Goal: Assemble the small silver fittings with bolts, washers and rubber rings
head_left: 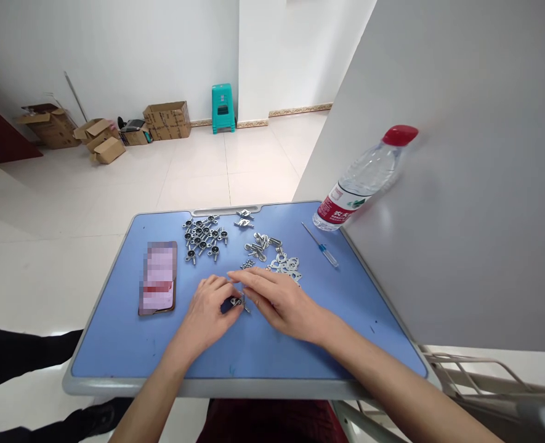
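Note:
Over the middle of the blue table, my left hand (212,307) has its thumb and fingers closed round a small metal fitting (238,302), partly covered by the fingers. My right hand (279,299) is close beside it, fingers stretched out toward the left fingertips; nothing shows clearly in it. Just beyond the hands is a small pile of screws (247,264). Flat metal plates (289,264) lie past my right hand, with looped metal pieces (258,248) behind them. Several fittings with black round centres (202,234) are grouped at the back left.
Two metal pieces (244,219) lie at the back edge. A phone (159,280) is on the left, a screwdriver (324,249) on the right. A red-capped water bottle (355,187) leans on the grey partition (475,203). Cardboard boxes (167,121) and a green stool (223,104) stand beyond.

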Demonstrator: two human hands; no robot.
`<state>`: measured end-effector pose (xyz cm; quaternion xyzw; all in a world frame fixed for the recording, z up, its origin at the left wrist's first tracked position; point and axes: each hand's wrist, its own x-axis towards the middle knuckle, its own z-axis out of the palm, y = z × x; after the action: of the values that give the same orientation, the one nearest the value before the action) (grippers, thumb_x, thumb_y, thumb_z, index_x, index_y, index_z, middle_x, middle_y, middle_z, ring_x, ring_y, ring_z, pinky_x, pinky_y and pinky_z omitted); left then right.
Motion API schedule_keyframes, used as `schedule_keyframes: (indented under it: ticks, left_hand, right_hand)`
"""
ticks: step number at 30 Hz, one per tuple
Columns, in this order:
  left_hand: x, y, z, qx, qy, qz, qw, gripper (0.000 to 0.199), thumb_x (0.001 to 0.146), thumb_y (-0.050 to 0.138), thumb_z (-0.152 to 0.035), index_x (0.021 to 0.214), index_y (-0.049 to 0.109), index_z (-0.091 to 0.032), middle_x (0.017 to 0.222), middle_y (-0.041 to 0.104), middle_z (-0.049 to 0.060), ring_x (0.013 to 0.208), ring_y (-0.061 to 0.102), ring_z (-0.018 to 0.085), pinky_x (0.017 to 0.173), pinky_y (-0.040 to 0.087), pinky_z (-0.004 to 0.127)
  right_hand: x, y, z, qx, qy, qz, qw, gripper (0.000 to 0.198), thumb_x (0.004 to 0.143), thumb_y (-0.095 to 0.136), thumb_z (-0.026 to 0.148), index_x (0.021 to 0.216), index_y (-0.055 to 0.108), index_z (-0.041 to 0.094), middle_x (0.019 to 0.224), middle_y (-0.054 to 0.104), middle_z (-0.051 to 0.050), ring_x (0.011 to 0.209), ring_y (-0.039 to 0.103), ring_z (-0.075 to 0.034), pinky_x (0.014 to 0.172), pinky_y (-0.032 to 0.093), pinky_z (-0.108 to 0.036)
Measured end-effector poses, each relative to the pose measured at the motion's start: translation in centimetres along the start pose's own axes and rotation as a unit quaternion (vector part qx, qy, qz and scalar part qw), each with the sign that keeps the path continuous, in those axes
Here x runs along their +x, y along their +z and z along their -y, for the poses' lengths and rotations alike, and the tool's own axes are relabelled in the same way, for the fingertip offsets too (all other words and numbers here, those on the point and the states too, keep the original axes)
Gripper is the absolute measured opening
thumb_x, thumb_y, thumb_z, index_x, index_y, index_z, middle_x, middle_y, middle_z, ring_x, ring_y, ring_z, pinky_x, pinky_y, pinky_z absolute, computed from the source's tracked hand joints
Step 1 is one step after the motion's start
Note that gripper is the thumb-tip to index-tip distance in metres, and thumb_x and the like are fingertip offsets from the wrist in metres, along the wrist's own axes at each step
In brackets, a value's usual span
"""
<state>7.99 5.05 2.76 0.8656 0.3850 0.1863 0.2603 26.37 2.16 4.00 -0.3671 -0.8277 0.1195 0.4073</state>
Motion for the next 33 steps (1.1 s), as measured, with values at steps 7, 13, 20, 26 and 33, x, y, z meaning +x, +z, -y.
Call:
schedule_keyframes:
  ticks: [7,13,20,26,33]
  left_hand:
    - [-0.1,0.1,0.1,0.02,0.0,0.009,1.0,0.006,0.085,0.061,-0.015,0.081,0.06,-0.02,0.085,0.062,0.0,0.086,0.055,0.02,0.078,0.044,0.036]
    - [-0.2,0.1,0.2,0.013,0.003,0.01,1.0,0.007,0.085,0.063,-0.016,0.082,0.059,-0.02,0.087,0.063,0.0,0.088,0.055,0.02,0.081,0.043,0.036]
    - [-0.2,0.3,0.4,0.006,0.0,0.007,1.0,0.011,0.083,0.064,-0.013,0.081,0.056,-0.02,0.086,0.062,0.0,0.085,0.053,0.02,0.08,0.042,0.037]
    - [-0.2,0.4,0.6,0.011,0.006,0.006,1.0,0.008,0.084,0.061,-0.015,0.08,0.057,-0.021,0.086,0.062,0.001,0.085,0.054,0.021,0.079,0.043,0.038]
    - [-0.4,0.9,1.0,0.008,0.009,-0.006,1.0,0.01,0.084,0.063,-0.015,0.091,0.06,-0.021,0.094,0.064,0.002,0.089,0.055,0.022,0.081,0.043,0.039]
  right_hand:
    - [0.1,0.5,0.0,-0.073,0.008,-0.024,0.997,0.017,0.099,0.042,0.018,0.105,0.057,0.017,0.084,0.066,-0.007,0.07,0.06,-0.016,0.06,0.048,-0.026]
    - [0.0,0.1,-0.1,-0.012,0.028,0.003,1.0,0.027,0.099,0.038,0.016,0.123,0.049,0.018,0.098,0.065,-0.009,0.081,0.062,-0.017,0.068,0.051,-0.028]
    - [0.0,0.8,-0.2,-0.064,0.03,-0.014,0.997,0.017,0.1,0.038,0.02,0.104,0.054,0.019,0.077,0.063,-0.004,0.064,0.056,-0.015,0.058,0.044,-0.025]
    - [0.0,0.8,0.4,-0.068,0.029,-0.016,0.997,0.017,0.1,0.039,0.017,0.102,0.055,0.019,0.075,0.06,-0.003,0.062,0.054,-0.014,0.056,0.043,-0.024]
    - [0.0,0.0,0.6,0.008,0.011,0.019,1.0,0.026,0.1,0.037,0.016,0.12,0.053,0.02,0.091,0.065,-0.007,0.078,0.061,-0.016,0.067,0.05,-0.027]
